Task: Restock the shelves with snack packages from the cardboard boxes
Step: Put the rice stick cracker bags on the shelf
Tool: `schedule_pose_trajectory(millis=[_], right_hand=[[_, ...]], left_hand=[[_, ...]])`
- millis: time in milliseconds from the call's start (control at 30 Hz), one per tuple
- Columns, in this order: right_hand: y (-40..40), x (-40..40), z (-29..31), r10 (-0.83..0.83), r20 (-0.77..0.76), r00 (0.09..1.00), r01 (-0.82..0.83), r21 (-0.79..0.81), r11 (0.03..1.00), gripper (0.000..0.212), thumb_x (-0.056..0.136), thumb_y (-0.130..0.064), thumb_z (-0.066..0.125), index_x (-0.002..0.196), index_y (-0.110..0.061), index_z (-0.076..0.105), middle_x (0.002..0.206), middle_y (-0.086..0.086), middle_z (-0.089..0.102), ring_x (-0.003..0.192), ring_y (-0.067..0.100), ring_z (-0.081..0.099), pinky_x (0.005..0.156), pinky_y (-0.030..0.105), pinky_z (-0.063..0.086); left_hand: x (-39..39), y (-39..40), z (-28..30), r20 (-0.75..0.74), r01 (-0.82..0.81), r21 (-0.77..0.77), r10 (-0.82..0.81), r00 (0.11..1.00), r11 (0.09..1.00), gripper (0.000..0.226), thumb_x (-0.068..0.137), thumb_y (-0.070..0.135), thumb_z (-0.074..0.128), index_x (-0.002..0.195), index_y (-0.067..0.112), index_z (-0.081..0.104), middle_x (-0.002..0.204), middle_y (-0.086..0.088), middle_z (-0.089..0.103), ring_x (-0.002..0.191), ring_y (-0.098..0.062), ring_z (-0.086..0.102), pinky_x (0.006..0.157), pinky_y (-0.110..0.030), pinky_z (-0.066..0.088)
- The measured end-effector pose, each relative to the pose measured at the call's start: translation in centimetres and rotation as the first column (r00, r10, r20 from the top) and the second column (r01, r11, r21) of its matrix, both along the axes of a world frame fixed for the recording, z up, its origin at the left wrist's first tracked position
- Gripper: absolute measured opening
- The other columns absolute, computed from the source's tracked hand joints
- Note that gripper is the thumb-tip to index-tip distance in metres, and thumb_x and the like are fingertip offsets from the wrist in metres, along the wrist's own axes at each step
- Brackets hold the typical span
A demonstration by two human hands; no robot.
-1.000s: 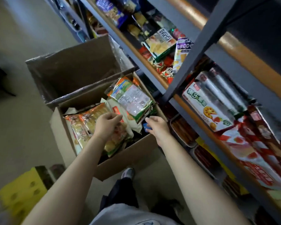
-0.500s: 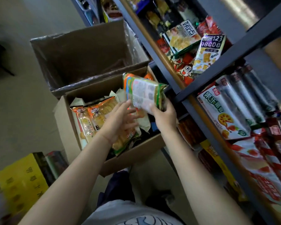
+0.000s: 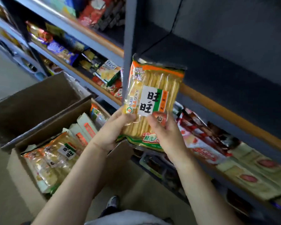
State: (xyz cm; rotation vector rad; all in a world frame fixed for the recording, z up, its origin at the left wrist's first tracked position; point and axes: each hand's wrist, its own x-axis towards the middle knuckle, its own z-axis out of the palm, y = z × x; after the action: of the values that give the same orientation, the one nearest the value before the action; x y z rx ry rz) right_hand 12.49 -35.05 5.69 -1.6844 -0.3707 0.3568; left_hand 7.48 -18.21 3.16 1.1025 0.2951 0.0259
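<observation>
I hold a rice cracker package (image 3: 152,95), orange and green with a white label, upright in front of the shelf post (image 3: 129,46). My left hand (image 3: 111,132) grips its lower left edge and my right hand (image 3: 165,133) grips its lower right part. Below left, an open cardboard box (image 3: 31,184) holds more cracker packages (image 3: 55,155) of the same kind and white packets (image 3: 85,129). To the right of the post, the dark shelf level (image 3: 225,70) behind the package shows no goods.
A second cardboard box (image 3: 39,101), lined with plastic, stands behind the first. Shelves to the left carry mixed snack bags (image 3: 107,73). The lower right shelf holds red and cream packages (image 3: 217,146). My shoe (image 3: 113,202) is on the floor between box and shelf.
Both hands have lifted the cracker package out of the box and turned it upright, label facing me, up to the dark shelf level. The view has tilted upward.
</observation>
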Motion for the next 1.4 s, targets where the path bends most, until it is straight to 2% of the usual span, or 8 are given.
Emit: schedule_pose_trajectory(millis=[167, 267, 433, 533, 700, 867, 1067, 1400], right_hand=[[-10.0, 1.4, 5.0, -0.318, 0.126, 0.940, 0.306, 0.106, 0.946, 0.026, 0.083, -0.037, 0.071, 0.107, -0.033, 0.063, 0.105, -0.021, 0.073, 0.100, 0.001, 0.068, 0.082, 0.016, 0.053], [-17.1, 2.9, 7.5, -0.458, 0.159, 0.875, 0.442, 0.127, 0.888, 0.019, 0.088, -0.021, 0.073, 0.103, -0.028, 0.063, 0.092, -0.020, 0.074, 0.088, -0.002, 0.070, 0.072, 0.013, 0.052], [-28.6, 6.5, 10.8, -0.633, 0.116, 0.765, 0.624, 0.110, 0.774, 0.017, 0.088, -0.032, 0.074, 0.102, -0.027, 0.066, 0.091, -0.013, 0.074, 0.080, -0.002, 0.071, 0.071, 0.017, 0.054], [-34.3, 8.9, 11.5, -0.738, 0.095, 0.668, 0.735, 0.071, 0.674, 0.042, 0.082, -0.050, 0.076, 0.116, -0.028, 0.066, 0.116, -0.007, 0.070, 0.105, 0.011, 0.066, 0.094, 0.031, 0.051], [-40.1, 11.9, 11.3, -0.806, 0.088, 0.586, 0.808, 0.018, 0.589, 0.057, 0.089, -0.049, 0.069, 0.136, -0.022, 0.053, 0.123, -0.004, 0.056, 0.107, 0.015, 0.052, 0.086, 0.026, 0.039], [-43.6, 14.2, 9.3, -0.873, 0.014, 0.488, 0.870, 0.070, 0.488, 0.053, 0.090, -0.043, 0.071, 0.134, -0.018, 0.058, 0.114, -0.003, 0.059, 0.100, 0.014, 0.053, 0.083, 0.027, 0.041], [-45.1, 16.9, 8.5, -0.896, 0.001, 0.444, 0.884, 0.162, 0.439, 0.046, 0.089, -0.040, 0.072, 0.127, -0.016, 0.063, 0.118, 0.003, 0.068, 0.100, 0.020, 0.062, 0.062, 0.020, 0.041], [-44.6, 18.6, 8.3, -0.917, -0.043, 0.397, 0.913, 0.120, 0.390, 0.058, 0.087, -0.047, 0.072, 0.130, -0.011, 0.057, 0.122, 0.009, 0.066, 0.108, 0.027, 0.063, 0.090, 0.037, 0.052]], left_hand=[[4.8, -9.6, 6.6, 0.214, 0.153, 0.347, -0.238, 0.947, 0.925, 0.042, 0.085, 0.015, 0.074, 0.123, 0.005, 0.059, 0.111, -0.004, 0.076, 0.101, -0.021, 0.073, 0.080, -0.031, 0.059], [8.3, -16.1, 8.8, 0.281, 0.139, 0.457, -0.290, 0.915, 0.879, 0.054, 0.080, 0.033, 0.083, 0.120, 0.005, 0.062, 0.113, -0.011, 0.075, 0.104, -0.030, 0.072, 0.085, -0.043, 0.060], [14.9, -27.6, 12.0, 0.349, 0.179, 0.507, -0.391, 0.852, 0.843, 0.060, 0.071, 0.043, 0.088, 0.115, 0.009, 0.067, 0.107, -0.013, 0.076, 0.097, -0.029, 0.073, 0.086, -0.048, 0.060], [19.4, -34.0, 12.7, 0.332, 0.173, 0.567, -0.415, 0.847, 0.805, 0.054, 0.071, 0.040, 0.090, 0.110, 0.017, 0.060, 0.110, -0.013, 0.073, 0.100, -0.024, 0.071, 0.091, -0.047, 0.059], [24.8, -42.3, 11.7, 0.270, 0.161, 0.692, -0.459, 0.846, 0.704, 0.044, 0.081, 0.032, 0.085, 0.117, 0.019, 0.064, 0.111, 0.006, 0.066, 0.096, -0.010, 0.063, 0.085, -0.029, 0.052], [27.3, -47.0, 10.5, 0.209, 0.224, 0.537, -0.386, 0.899, 0.813, 0.064, 0.078, 0.040, 0.086, 0.133, 0.017, 0.060, 0.118, 0.003, 0.064, 0.106, -0.018, 0.065, 0.094, -0.038, 0.058], [28.6, -49.9, 10.5, 0.224, 0.167, 0.433, -0.285, 0.932, 0.886, 0.048, 0.083, 0.029, 0.084, 0.123, 0.018, 0.060, 0.115, 0.001, 0.065, 0.103, -0.020, 0.067, 0.092, -0.039, 0.059], [28.8, -50.9, 10.0, 0.230, 0.088, 0.401, -0.193, 0.954, 0.912, 0.042, 0.084, 0.031, 0.083, 0.117, 0.024, 0.058, 0.117, 0.004, 0.060, 0.110, -0.019, 0.065, 0.095, -0.035, 0.058]])
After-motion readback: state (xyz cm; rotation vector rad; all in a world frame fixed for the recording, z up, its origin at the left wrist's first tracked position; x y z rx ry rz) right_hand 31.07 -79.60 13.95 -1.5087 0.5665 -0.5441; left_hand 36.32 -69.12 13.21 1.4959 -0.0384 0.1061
